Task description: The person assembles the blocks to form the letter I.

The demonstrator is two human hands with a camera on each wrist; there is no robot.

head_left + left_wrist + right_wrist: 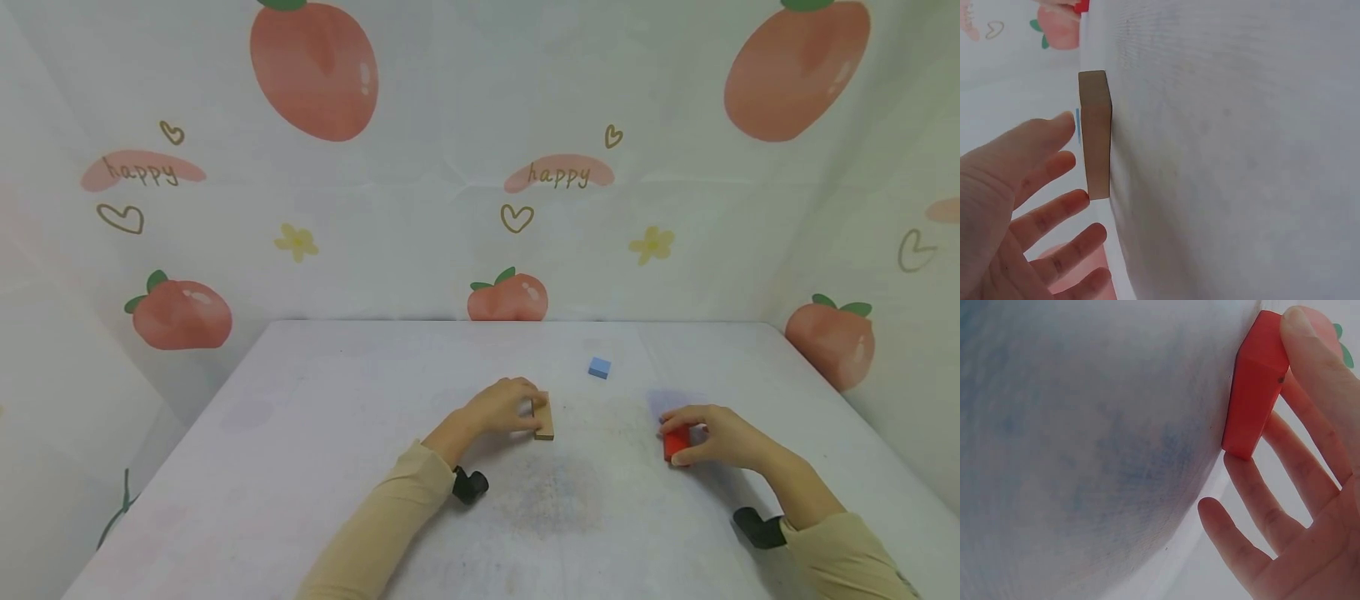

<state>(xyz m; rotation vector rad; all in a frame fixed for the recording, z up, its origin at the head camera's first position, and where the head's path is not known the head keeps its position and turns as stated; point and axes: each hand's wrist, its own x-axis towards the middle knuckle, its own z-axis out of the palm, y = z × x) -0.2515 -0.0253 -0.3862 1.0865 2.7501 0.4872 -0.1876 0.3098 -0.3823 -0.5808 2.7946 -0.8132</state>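
Note:
My left hand [506,406] hovers at a flat wooden block [544,419] near the table's middle, thumb and fingers loosely spread. In the left wrist view a fingertip meets one corner of the wooden block [1096,131], while the thumb [1054,130] looks slightly apart from it. Further right, my right hand [722,435] holds a red block [677,443] between thumb and fingers. The right wrist view has the thumb on one end of the red block [1254,394] and a fingertip at its other end. Both blocks lie at the tabletop.
A small blue block [599,367] lies further back, between the two hands. The white table [360,375] has smudges, a bluish one beside the red block. Behind it hangs a printed cloth [435,100]. Each wrist carries a black mount [470,486].

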